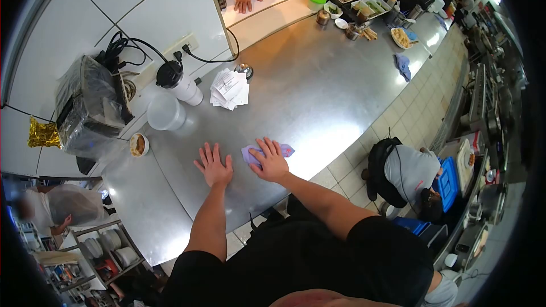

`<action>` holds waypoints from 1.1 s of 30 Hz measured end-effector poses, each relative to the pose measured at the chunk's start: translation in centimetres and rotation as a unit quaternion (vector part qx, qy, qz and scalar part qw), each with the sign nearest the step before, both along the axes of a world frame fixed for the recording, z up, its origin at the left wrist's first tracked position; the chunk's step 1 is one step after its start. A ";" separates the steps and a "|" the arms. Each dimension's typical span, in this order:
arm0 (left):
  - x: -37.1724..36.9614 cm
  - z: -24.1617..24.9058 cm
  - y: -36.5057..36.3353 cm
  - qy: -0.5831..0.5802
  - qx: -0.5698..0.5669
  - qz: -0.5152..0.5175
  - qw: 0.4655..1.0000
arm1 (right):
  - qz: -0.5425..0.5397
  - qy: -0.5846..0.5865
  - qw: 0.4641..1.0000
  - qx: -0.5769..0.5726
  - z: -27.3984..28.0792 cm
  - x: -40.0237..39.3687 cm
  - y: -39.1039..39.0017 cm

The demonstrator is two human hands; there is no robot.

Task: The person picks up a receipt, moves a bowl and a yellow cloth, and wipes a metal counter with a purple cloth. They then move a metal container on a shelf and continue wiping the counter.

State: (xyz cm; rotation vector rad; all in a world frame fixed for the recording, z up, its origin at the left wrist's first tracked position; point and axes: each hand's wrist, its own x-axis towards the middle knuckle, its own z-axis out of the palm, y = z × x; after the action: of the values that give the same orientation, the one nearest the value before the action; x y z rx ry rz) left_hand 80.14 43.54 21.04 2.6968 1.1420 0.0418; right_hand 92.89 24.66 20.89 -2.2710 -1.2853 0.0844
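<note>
My left hand (215,166) lies flat on the steel counter (273,108), fingers spread, with nothing in it. Just to its right, my right hand (271,162) presses a purple cleaning cloth (248,154) down against the metal. The fingers lie over the cloth, and its edges stick out on both sides, with a small reddish patch at the right end. Beyond the hands are a stack of paper slips (228,88) and a translucent plastic tub (165,112).
A white-bodied bottle (185,88) and a small bowl of food (138,144) stand left. A plastic-wrapped machine (91,102) is by the wall. Far right hold a blue cloth (402,67) and a food dish (401,38). A person bends (406,173) beside the counter.
</note>
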 end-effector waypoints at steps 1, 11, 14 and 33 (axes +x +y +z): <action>-0.1 -0.2 0.1 0.000 0.005 -0.002 1.000 | -0.002 0.006 1.000 -0.007 0.2 -0.1 0.0; -0.1 -0.8 0.2 0.016 0.023 -0.003 1.000 | -0.068 0.075 0.993 -0.057 2.9 3.0 5.6; -0.1 -0.8 0.2 0.002 0.033 -0.009 0.999 | -0.036 0.061 0.997 -0.027 4.4 7.6 9.6; -0.2 -0.7 0.5 0.011 -0.010 -0.006 1.000 | 0.141 0.047 0.989 -0.006 4.4 5.1 7.3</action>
State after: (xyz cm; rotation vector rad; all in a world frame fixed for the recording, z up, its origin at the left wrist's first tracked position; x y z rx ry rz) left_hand 79.96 44.07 20.36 2.6927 1.1268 0.0003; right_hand 97.98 31.94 25.32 -2.0551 -1.5500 0.2961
